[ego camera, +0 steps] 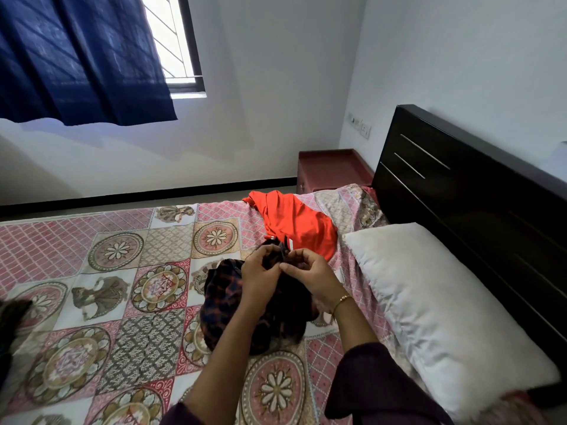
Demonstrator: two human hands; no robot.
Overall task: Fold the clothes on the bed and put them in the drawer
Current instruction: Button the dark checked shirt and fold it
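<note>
A dark plaid shirt [224, 299] lies bunched on the patterned bedspread [116, 271] in the middle of the bed. My left hand [260, 279] and my right hand [313, 279] are raised close together over it, each pinching an upper edge of the dark fabric near its collar. Behind them an orange garment [294, 223] lies crumpled toward the head of the bed. A reddish-brown bedside drawer unit [331, 168] stands past the bed's far corner, beside the headboard.
A white pillow [441, 314] lies along the right side against the dark wooden headboard [460, 191]. A blue curtain [79, 56] hangs at the window on the far wall. Something dark [10, 308] shows at the left edge.
</note>
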